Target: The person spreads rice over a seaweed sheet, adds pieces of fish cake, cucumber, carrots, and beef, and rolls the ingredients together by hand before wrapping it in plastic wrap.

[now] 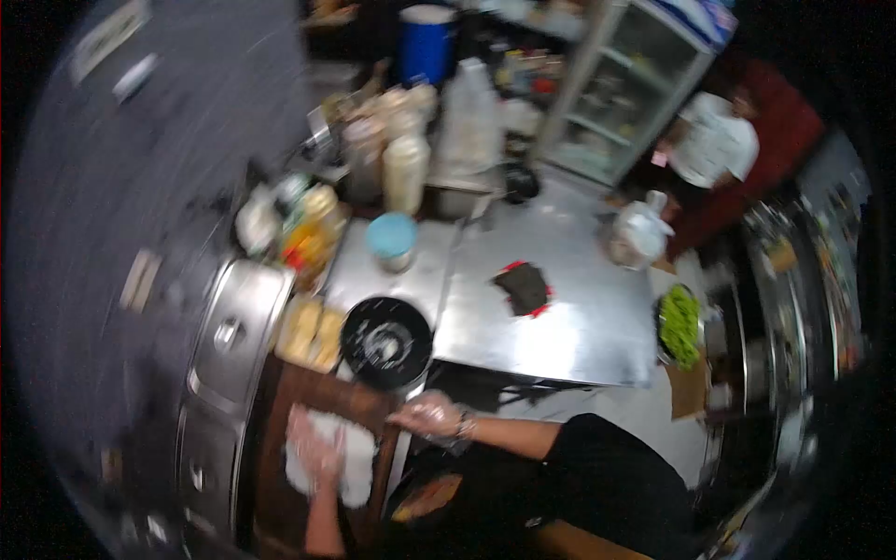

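1. Possibly the white sheet [358,474] slides or creases if the left hand [317,450], spread wide on it, pushes sideways.
2. The right hand [431,415], too blurred to tell whether it holds anything, could knock the black bowl [416,345] near it.
3. The sheet lies on the brown board [350,394], pale, flat and round-cornered.

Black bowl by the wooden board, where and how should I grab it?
Probably pinch the black bowl by its rim, coming from the picture's right: its round mouth faces up, steel counter leaves room there, while pale yellow food sits close on the left.
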{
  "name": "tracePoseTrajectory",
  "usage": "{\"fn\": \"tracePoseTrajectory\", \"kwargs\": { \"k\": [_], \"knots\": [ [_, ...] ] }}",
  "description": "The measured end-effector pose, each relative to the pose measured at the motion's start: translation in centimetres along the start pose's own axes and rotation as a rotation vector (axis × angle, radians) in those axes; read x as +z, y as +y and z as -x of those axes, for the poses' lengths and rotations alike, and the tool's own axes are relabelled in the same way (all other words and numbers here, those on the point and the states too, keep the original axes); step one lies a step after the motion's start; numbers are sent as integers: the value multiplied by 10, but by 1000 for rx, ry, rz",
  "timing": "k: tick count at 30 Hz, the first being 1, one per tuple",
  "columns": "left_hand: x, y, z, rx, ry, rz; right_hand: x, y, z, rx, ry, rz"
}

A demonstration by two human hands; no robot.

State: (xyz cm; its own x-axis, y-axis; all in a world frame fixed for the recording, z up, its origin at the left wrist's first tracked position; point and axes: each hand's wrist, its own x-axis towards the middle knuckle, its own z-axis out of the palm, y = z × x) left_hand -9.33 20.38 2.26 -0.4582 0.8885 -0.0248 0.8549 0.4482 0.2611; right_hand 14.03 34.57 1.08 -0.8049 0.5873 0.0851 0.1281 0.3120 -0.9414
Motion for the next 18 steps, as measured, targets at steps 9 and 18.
{"fn": "tracePoseTrajectory", "kwargs": {
  "k": [9, 18],
  "knots": [
    [25, -58, -27, 39, 155, 66, 45, -12, -16, 62, -308, 473],
    [22, -78, 175, -599, 423, 664, 122, -32, -74, -388, -564, 978]
  ]
}}
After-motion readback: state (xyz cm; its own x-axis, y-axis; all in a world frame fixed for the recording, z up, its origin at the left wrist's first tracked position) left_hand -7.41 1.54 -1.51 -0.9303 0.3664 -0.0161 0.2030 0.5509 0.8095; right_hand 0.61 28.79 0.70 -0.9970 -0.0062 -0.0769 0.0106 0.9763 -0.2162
